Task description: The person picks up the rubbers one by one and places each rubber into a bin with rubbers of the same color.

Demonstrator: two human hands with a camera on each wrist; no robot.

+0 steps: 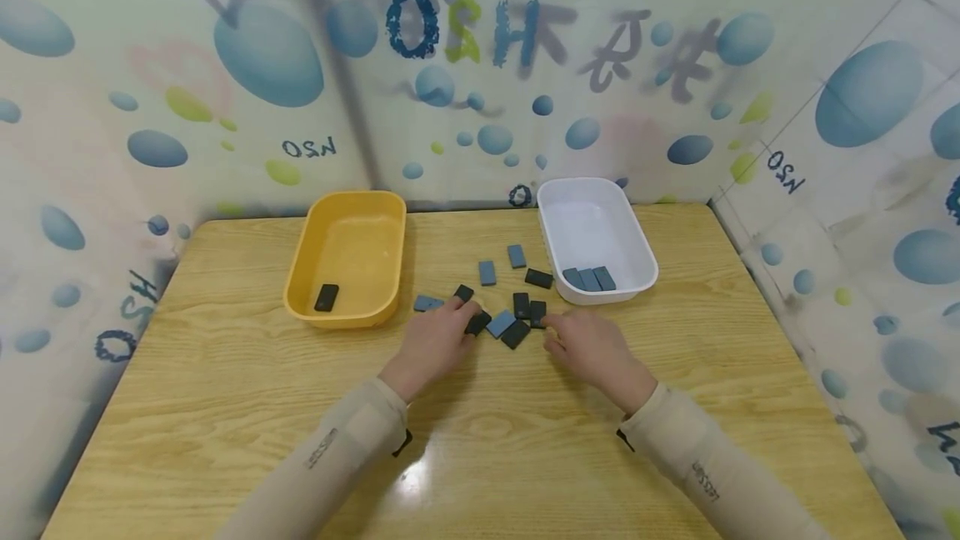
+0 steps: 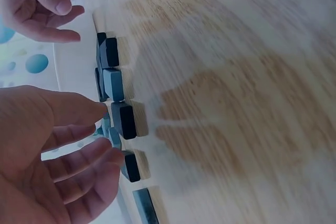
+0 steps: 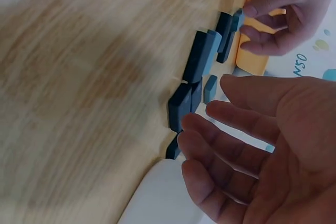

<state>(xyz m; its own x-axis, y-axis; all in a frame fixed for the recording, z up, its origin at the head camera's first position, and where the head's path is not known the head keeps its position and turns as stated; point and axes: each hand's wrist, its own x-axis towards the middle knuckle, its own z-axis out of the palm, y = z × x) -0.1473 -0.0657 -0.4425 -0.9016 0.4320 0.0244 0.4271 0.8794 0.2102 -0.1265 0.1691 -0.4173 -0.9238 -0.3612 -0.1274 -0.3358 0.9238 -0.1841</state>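
Note:
In the head view, black and blue-grey tiles lie loose between the two hands. My left hand [image 1: 433, 342] is at the left of this group, fingertips beside a black tile [image 1: 477, 323] and another black tile [image 1: 463, 293]; the left wrist view shows the thumb of this hand [image 2: 68, 156] by a black tile [image 2: 124, 120], its fingers loosely bent. At the group's right side, my right hand [image 1: 597, 350] has its fingertips at a black tile [image 1: 537, 313]. Its fingers are relaxed in the right wrist view, where the hand [image 3: 262, 145] appears to hold nothing.
A yellow tray [image 1: 360, 227] at the back left holds one black tile [image 1: 326, 297]. At the back right, a white tray [image 1: 592, 219] contains several blue-grey tiles [image 1: 589, 279]. The wooden table [image 1: 525, 457] meets a patterned wall behind the trays.

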